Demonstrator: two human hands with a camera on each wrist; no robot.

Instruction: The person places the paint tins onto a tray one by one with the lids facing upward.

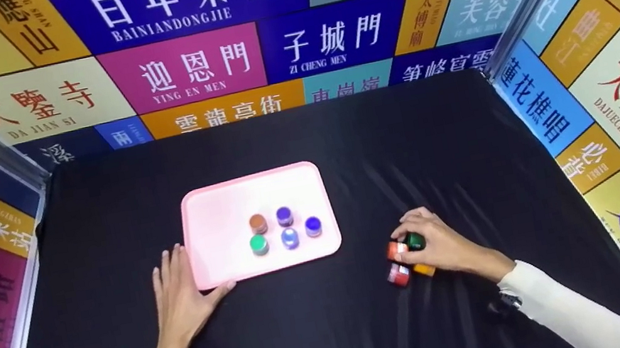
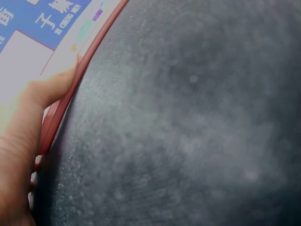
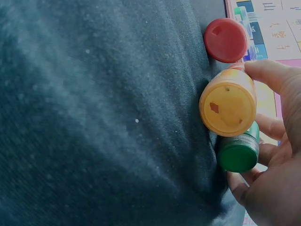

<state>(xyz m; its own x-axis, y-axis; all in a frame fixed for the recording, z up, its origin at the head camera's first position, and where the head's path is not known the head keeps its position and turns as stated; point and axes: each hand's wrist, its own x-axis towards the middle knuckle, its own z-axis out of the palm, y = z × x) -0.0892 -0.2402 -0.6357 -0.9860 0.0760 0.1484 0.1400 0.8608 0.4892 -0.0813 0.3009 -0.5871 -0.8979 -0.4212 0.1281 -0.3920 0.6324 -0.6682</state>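
Note:
My left hand [image 1: 179, 299] rests at the near left corner of a pink tray [image 1: 209, 217], fingers spread along its left side and thumb on the near edge. In the left wrist view the thumb [image 2: 56, 87] touches the tray's rim. To the right of the tray, my right hand [image 1: 433, 241] pinches an orange-red paint jar [image 1: 395, 249], its fingers curled over a cluster of small jars. A dark green jar [image 3: 238, 155] lies under those fingers. Close by are a yellow jar [image 3: 228, 108] and a red jar [image 3: 225, 40]; the hand partly covers the yellow one in the head view.
On the tray stand several small jars: a brown-capped jar [image 1: 257, 223], a green jar [image 1: 259, 245], a purple jar [image 1: 284, 215], a light blue jar [image 1: 290, 238] and a dark blue jar [image 1: 313, 226]. Black cloth [image 1: 312, 333] covers the table, with lettered panels [image 1: 183, 69] around it.

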